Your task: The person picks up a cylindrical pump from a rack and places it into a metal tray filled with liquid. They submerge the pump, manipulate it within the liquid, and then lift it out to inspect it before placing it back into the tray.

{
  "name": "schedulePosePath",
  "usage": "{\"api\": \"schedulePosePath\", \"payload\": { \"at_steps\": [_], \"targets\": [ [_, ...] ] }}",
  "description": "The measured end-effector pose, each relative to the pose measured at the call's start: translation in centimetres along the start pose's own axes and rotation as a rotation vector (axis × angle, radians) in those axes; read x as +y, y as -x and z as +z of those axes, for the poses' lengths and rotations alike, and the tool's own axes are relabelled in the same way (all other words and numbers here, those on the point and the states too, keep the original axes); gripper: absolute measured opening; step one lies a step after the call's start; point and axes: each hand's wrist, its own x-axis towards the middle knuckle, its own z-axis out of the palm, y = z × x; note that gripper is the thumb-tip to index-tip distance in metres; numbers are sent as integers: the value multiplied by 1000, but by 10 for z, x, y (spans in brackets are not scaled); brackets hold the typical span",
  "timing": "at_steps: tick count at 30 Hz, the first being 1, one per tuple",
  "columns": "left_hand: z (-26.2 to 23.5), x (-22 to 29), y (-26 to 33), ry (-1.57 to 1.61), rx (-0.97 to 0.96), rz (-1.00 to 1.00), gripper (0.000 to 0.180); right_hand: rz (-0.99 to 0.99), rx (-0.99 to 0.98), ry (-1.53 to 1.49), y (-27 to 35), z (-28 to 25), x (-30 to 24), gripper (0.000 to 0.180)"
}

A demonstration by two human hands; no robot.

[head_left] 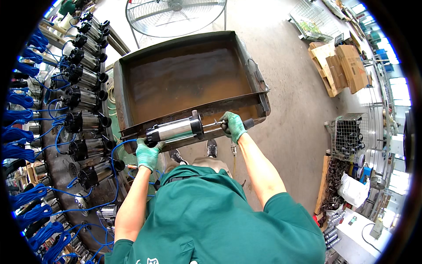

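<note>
At the near edge of the tank (pixel 243 53), the gloved left hand (pixel 148 155) curls round the black cable end of a steel pump (pixel 175 130); the gloved right hand (pixel 233 126) closes round a dark-ended tool (pixel 249 123) at its other end. The pump lies sideways along the tank's near side — brown water (pixel 184 79) behind it. Left of the tank, similar pumps (pixel 83 99) stand in a row; beyond it, a fan (pixel 176 5); well to its right, cardboard (pixel 351 68).
</note>
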Motion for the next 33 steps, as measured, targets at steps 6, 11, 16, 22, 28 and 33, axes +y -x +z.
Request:
{"api": "schedulePosePath", "payload": {
  "at_steps": [6,11,16,22,28,33],
  "targets": [
    [-2,2,-3,-5,-20,-19,74,-1,3,5,-4,-1,1,21],
    [-6,11,0,-6,-18,-39,73,-11,38,6,1,5,-3,21],
    [0,-1,-3,62,-30,-24,74,0,7,9,-2,0,-1,18],
    [7,-12,-1,79,10,33,72,-205,-85,243,8,-40,-15,24],
    [15,-18,-4,171,-20,13,71,-396,456,1114,-14,-151,-79,24],
    [9,-10,1,176,-24,-6,69,-232,596,1670,-37,-154,-119,33]
  ]
}}
